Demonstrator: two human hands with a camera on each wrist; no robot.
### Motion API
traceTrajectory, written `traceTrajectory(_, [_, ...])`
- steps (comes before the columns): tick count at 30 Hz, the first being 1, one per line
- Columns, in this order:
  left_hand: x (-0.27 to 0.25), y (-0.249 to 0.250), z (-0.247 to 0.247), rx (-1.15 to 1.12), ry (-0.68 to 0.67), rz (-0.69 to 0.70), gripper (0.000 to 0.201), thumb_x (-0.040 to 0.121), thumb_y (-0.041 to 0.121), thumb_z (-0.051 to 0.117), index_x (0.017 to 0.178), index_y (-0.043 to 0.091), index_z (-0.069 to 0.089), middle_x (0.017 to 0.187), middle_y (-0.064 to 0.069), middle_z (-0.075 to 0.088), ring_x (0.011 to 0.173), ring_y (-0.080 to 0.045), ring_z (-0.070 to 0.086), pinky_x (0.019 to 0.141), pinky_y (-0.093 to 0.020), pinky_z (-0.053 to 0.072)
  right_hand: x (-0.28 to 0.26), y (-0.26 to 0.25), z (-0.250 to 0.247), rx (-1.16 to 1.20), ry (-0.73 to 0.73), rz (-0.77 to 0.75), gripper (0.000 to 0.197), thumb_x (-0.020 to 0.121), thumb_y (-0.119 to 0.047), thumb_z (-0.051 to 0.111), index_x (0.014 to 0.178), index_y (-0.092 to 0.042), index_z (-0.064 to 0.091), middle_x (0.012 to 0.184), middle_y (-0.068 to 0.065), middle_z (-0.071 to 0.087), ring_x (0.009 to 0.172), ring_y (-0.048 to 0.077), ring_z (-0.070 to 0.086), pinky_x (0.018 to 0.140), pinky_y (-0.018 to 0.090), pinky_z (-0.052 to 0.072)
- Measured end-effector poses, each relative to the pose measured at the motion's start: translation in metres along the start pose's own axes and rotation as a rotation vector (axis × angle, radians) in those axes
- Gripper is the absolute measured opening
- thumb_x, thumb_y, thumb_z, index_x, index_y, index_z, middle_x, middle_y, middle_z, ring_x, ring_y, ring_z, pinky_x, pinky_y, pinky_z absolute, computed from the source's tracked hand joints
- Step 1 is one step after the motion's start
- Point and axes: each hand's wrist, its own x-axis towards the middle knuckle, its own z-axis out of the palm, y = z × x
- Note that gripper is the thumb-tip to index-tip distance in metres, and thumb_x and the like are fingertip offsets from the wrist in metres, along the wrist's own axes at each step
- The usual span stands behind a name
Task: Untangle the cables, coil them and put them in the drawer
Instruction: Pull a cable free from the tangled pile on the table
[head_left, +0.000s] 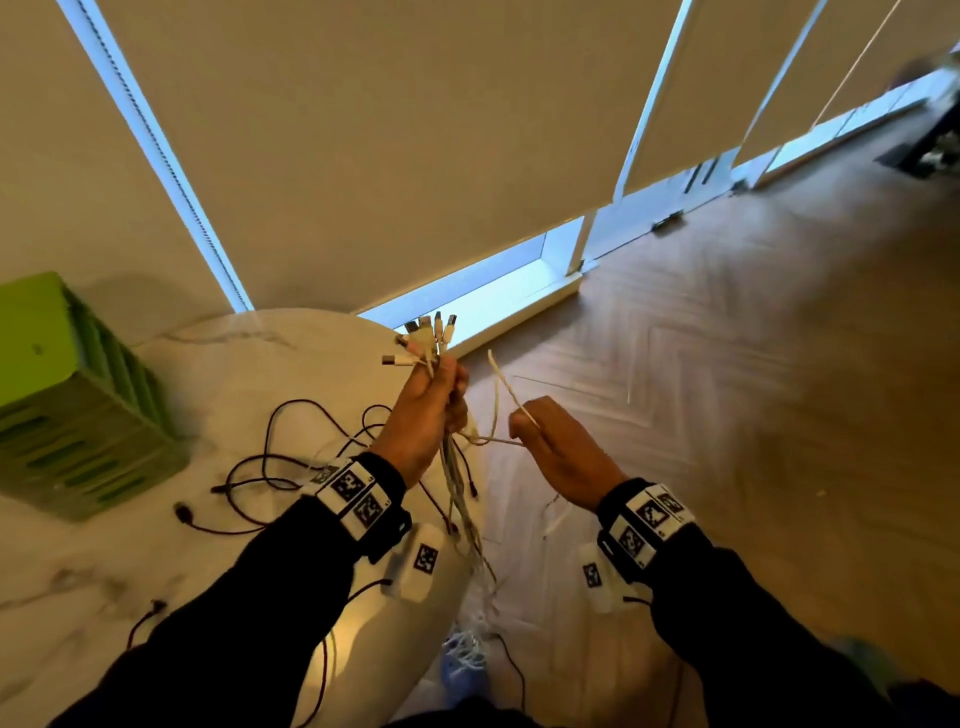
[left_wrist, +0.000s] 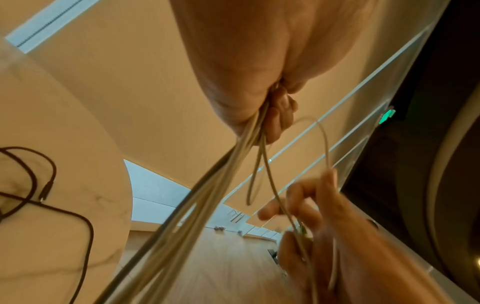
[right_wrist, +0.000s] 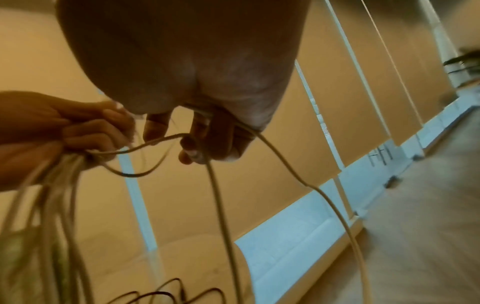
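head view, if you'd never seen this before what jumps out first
The left hand, raised past the edge of the marble table, grips a bundle of white cables with its USB plugs fanned out above the fist. Beside it the right hand pinches a single white cable out of the bundle. Dark red cables sprawl loose on the table near a green drawer unit.

From the head we look steeply down on both wrists at the marble table's (head_left: 130, 571) edge, while each wrist camera sits close under its palm facing along the fingers, and all three views share the white cable bundle (head_left: 457, 483) at centre frame.
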Motion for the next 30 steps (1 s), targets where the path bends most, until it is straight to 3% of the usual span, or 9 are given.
traceTrajectory(3, [0.002,0.004,-0.007,-0.142,0.042,-0.042,0.029,0.110,0.025,0.034,0.086,0.013,0.046,0.073,0.002,0.046,0.049,-0.007,0.028,0.048,-0.020,0.026,-0.014,0.040,-0.008,0.084,0.038,0.201,0.048,0.100,-0.060,0.026,0.087,-0.021,0.052,0.090,-0.001,0.059,0.082,0.013,0.055,0.086,0.040,0.048])
traceTrajectory(5, [0.001,0.007,-0.012,-0.210,0.052,-0.085,0.029,0.109,0.025,0.035,0.084,0.013,0.046,0.071,0.001,0.045,0.049,-0.008,0.029,0.049,-0.021,0.026,-0.022,0.080,-0.005,0.009,-0.110,0.496,0.050,0.097,-0.067,0.028,0.093,-0.023,0.051,0.106,0.004,0.066,0.088,0.015,0.057,0.094,0.044,0.047])
traceTrajectory(7, [0.000,0.008,-0.016,-0.237,0.038,-0.121,0.031,0.108,0.027,0.036,0.083,0.013,0.048,0.069,0.001,0.045,0.050,-0.009,0.031,0.049,-0.022,0.026,-0.028,0.106,0.000,-0.282,-0.390,0.730,0.050,0.088,-0.063,0.042,0.120,-0.025,0.049,0.137,0.013,0.053,0.116,0.025,0.054,0.106,0.048,0.040])
traceTrajectory(8, [-0.002,0.008,-0.017,-0.244,0.024,-0.136,0.031,0.108,0.028,0.037,0.083,0.012,0.049,0.068,0.001,0.044,0.051,-0.009,0.033,0.049,-0.022,0.027,-0.028,0.112,0.003,-0.387,-0.447,0.758,0.065,0.084,-0.057,0.051,0.139,-0.025,0.040,0.150,0.014,0.040,0.131,0.030,0.045,0.112,0.049,0.036])
traceTrajectory(11, [-0.003,0.004,-0.015,-0.271,-0.010,-0.171,0.032,0.108,0.029,0.038,0.084,0.011,0.049,0.067,0.000,0.044,0.051,-0.009,0.035,0.048,-0.021,0.031,-0.017,0.077,0.014,-0.315,-0.387,0.466,0.095,0.078,-0.044,0.070,0.156,-0.030,0.017,0.165,0.004,0.013,0.150,0.028,0.018,0.119,0.055,0.025])
traceTrajectory(13, [-0.005,0.002,-0.011,-0.288,-0.018,-0.186,0.033,0.107,0.031,0.039,0.084,0.010,0.050,0.067,0.000,0.043,0.052,-0.010,0.035,0.048,-0.021,0.031,-0.007,0.040,0.023,-0.104,-0.388,0.238,0.081,0.087,-0.036,0.069,0.154,-0.032,0.024,0.162,0.002,0.025,0.147,0.021,0.028,0.118,0.052,0.030])
traceTrajectory(17, [-0.001,0.003,-0.011,-0.279,0.000,-0.188,0.035,0.106,0.033,0.040,0.082,0.011,0.050,0.068,-0.001,0.041,0.055,-0.011,0.036,0.050,-0.022,0.033,0.005,0.001,0.038,0.116,-0.421,0.034,0.036,0.101,-0.028,0.056,0.136,-0.021,0.053,0.129,0.001,0.064,0.114,0.011,0.062,0.097,0.025,0.050])
traceTrajectory(24, [0.006,0.003,-0.012,-0.232,0.060,-0.167,0.033,0.107,0.032,0.041,0.083,0.011,0.050,0.067,-0.001,0.044,0.060,-0.014,0.045,0.057,-0.027,0.040,0.009,0.000,0.044,0.073,-0.194,-0.141,0.021,0.102,-0.030,0.055,0.116,-0.017,0.063,0.107,-0.003,0.062,0.091,0.005,0.057,0.077,0.008,0.041])
traceTrajectory(30, [0.011,0.005,-0.006,-0.235,0.076,-0.144,0.033,0.107,0.031,0.040,0.084,0.011,0.050,0.065,0.000,0.048,0.062,-0.015,0.050,0.063,-0.029,0.047,0.018,-0.005,0.044,0.157,0.076,-0.138,0.020,0.102,-0.027,0.054,0.100,-0.014,0.068,0.089,-0.007,0.066,0.081,0.005,0.061,0.073,0.013,0.046])
